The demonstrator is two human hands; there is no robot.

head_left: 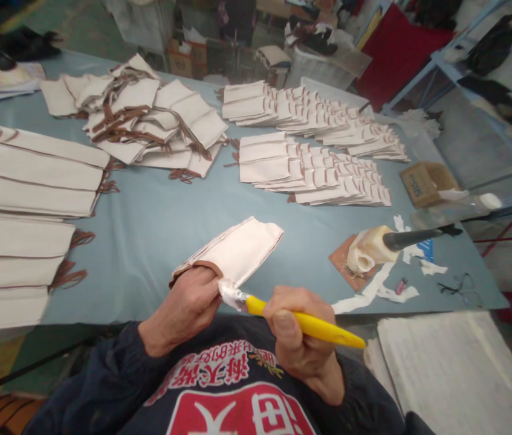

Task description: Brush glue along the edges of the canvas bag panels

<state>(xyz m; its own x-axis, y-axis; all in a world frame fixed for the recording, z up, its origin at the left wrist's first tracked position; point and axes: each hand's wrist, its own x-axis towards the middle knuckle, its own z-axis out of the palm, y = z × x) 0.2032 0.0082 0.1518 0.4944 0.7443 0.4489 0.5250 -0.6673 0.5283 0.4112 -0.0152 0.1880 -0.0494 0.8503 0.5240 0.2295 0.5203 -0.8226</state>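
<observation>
My left hand (192,308) grips the brown-trimmed end of a cream fabric piece (249,248), whose far end points away to the right over the table. In my right hand (301,338) is a paintbrush (323,329) with a yellow handle, fingers wrapped round it. The white-coated bristles touch the edge of the fabric piece close to my left fingers. To the right stands a whitish glue-smeared container (370,249) with a dark handle sticking out, on a brown square.
Stacked cream pieces lie at the left (33,169) and in back rows (265,160); a loose heap (147,115) sits between. At the right are a small cardboard box (428,181), a clear bottle (459,210) and white strips (364,296). A blue metal rack (446,66) stands beyond.
</observation>
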